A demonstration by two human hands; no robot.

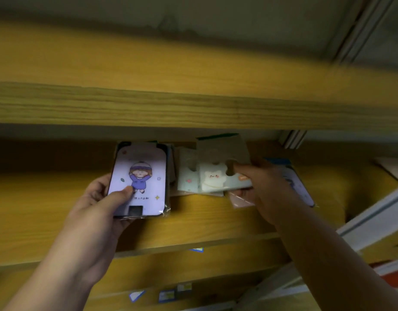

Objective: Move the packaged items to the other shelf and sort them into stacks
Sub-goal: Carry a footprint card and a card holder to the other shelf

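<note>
Nearest, a lower shelf board (193, 259) is seen below the wooden middle shelf (58, 209), with small printed labels (166, 295) blurred beneath it. On the middle shelf itself the work is being done. A lavender phone case (139, 180), sealed in clear wrap and printed with a cartoon girl in a purple hat, is gripped by the left hand (103, 198): the thumb is pressed on its face and the fingers are curled behind it, seemingly so the print can be read before a stack is chosen. It is held at the left end of the packaged pile, over a darker case edge that is only partly visible.

Just right of that case, a pale mint case with a white bear (216, 178) is pinched by the right hand (258, 185), thumb on top and fingers underneath, and is lifted slightly off the items below it, probably to be sorted onto a matching stack. A pink wrapped item (240, 199) is seen under this hand, and a grey backing card (222, 149) lies behind the mint case. Right of the hand, another lavender case (299, 185) is partly hidden by the wrist.

Farthest, the upper shelf board (193, 104) is set above everything; the whole view is blurred.
</note>
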